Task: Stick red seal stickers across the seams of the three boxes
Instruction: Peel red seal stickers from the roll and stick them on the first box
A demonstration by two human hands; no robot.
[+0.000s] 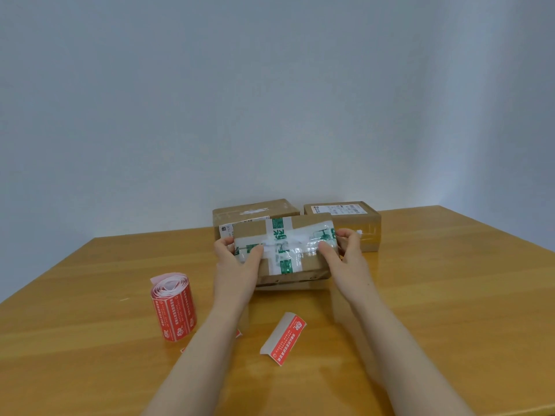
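A brown cardboard box [303, 259] crossed with white tape printed in green is tilted up off the table, its taped top facing me. My left hand [237, 262] grips its left end and my right hand [345, 253] grips its right end. Two more cardboard boxes stand behind it: one at the back left [255, 210] and one at the back right [357, 220]. A roll of red seal stickers [174, 307] stands to the left of my left arm. One loose red sticker [283, 337] on its curled backing lies between my forearms.
The wooden table [450, 310] stretches to both sides, and its far edge meets a plain grey wall. Small red sticker scraps [238, 333] peek out beside my left forearm.
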